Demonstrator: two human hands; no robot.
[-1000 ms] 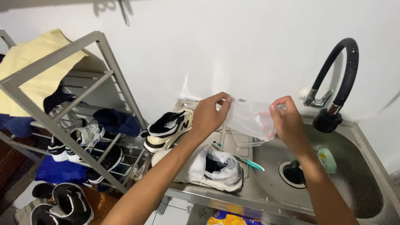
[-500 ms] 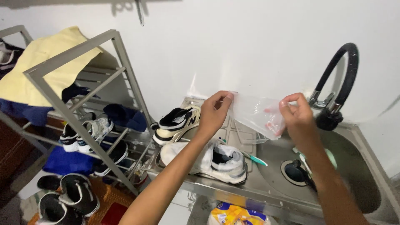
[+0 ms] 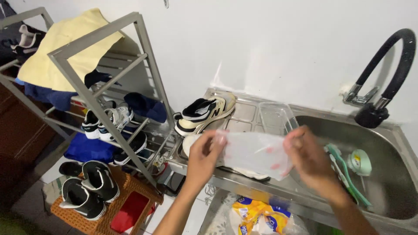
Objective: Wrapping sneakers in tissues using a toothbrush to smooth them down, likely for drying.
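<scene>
Left hand (image 3: 204,154) and right hand (image 3: 309,159) each pinch an end of a clear plastic bag (image 3: 254,152), stretched between them above the worktop (image 3: 244,114) beside the sink (image 3: 392,174). A cream sneaker (image 3: 204,113) sits behind; a green brush (image 3: 346,172) lies in the sink.

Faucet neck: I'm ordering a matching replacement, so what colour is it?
Black, seen best in the head view.
</scene>
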